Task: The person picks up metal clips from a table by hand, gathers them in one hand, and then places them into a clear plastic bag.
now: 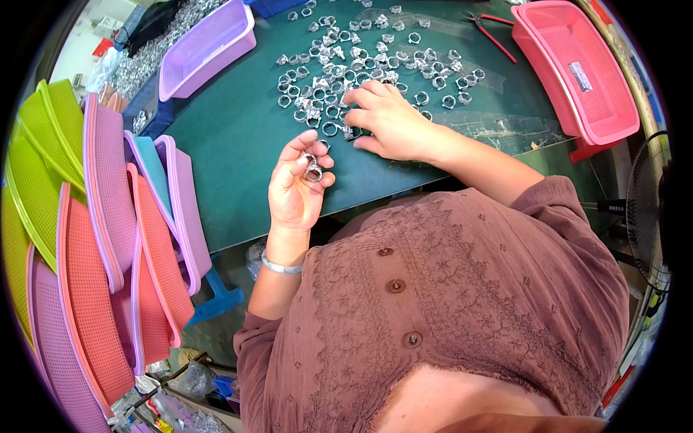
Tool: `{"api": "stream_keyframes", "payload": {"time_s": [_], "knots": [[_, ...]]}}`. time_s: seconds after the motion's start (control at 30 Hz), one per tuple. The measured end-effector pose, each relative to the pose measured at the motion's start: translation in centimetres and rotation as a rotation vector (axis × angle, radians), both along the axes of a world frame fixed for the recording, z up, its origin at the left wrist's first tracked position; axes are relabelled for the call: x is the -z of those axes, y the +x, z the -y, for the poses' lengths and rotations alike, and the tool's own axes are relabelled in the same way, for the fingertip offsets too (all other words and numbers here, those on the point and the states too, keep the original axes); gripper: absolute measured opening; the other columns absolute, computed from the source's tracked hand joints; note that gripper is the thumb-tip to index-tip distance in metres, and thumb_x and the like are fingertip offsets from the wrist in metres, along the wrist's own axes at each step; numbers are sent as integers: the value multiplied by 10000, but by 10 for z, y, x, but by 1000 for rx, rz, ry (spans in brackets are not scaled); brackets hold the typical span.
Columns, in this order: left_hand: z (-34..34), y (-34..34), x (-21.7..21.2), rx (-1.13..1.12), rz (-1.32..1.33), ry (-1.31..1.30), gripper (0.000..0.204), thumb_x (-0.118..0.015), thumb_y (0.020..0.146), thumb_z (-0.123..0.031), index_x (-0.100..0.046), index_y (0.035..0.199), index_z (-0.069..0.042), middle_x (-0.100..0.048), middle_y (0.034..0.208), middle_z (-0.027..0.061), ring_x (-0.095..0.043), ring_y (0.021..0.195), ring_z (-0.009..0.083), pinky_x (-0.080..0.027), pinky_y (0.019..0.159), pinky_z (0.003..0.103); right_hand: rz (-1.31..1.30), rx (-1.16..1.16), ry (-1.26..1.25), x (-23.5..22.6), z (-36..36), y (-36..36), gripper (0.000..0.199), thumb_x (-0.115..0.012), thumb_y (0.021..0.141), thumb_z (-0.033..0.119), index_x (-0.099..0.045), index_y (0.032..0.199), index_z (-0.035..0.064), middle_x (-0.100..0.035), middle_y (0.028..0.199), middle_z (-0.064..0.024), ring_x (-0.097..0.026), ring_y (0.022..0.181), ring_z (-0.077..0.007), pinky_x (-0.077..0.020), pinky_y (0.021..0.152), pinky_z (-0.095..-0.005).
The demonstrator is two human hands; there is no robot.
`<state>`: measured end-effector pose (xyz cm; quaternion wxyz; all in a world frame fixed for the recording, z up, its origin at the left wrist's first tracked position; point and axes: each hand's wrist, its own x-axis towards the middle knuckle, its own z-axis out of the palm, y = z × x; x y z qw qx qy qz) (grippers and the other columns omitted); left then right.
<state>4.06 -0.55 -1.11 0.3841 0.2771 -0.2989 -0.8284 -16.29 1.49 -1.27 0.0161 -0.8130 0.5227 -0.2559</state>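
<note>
My left hand (294, 189) fingers are clamped on silver rings (312, 170); my right hand (386, 119) lies flat, fingers apart, on the ring pile (361, 68) (green counter (238, 144)). Pink basket (577, 72) at right, stacked trays (123, 238) at left, red pliers (494, 32) beyond.

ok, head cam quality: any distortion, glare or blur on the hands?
Head view: strong fisheye, black rim, pink tray edges bowed; even light, soft shadows on the green mat; left hand and right hand sharp; rings glint slightly.

Dozens of silver rings (339, 72); two baskets on table: pink (577, 72), purple (209, 47).
</note>
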Motion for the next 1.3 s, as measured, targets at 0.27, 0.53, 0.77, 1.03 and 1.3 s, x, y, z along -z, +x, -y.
{"api": "stream_keyframes", "payload": {"time_s": [0.27,0.53,0.77,1.03,1.3], "knots": [[-2,-7,3,-12,315,-42,153,-550,824,-111,-552,956,-33,-542,719,6,-474,558,65,-348,450,175,161,-42,-64,10,7,3,269,-678,634,132,-575,876,73,-529,1006,-73,-454,991,-255,-360,837,-377],[-6,-25,-9,-13,398,-275,141,-605,802,-103,-568,927,-48,-533,705,-30,-453,559,38,-336,466,163,451,-93,194,-24,-7,7,249,-644,675,74,-554,905,48,-561,895,-76,-527,855,-232,-434,738,-325],[-6,-25,-12,-16,287,-204,120,-595,812,-110,-573,908,-41,-554,720,3,-476,566,67,-351,468,179,698,-151,142,-21,-8,4,238,-642,678,42,-574,906,34,-573,851,-72,-572,788,-186,-468,704,-284],[-7,-28,-12,8,176,-206,120,-583,825,-123,-565,909,-40,-569,755,25,-489,593,84,-369,489,190,771,-199,62,-19,-11,7,460,-650,651,-26,-514,1087,28,-565,913,-67,-546,811,-156,-446,763,-280],[-8,-28,-2,-45,247,-578,127,-580,805,-26,-572,932,-23,-585,928,54,-491,620,77,-386,510,187,906,-253,118,-13,-12,3,480,-646,672,-15,-504,1124,60,-577,891,-54,-558,823,-144,-445,720,-266]]}}
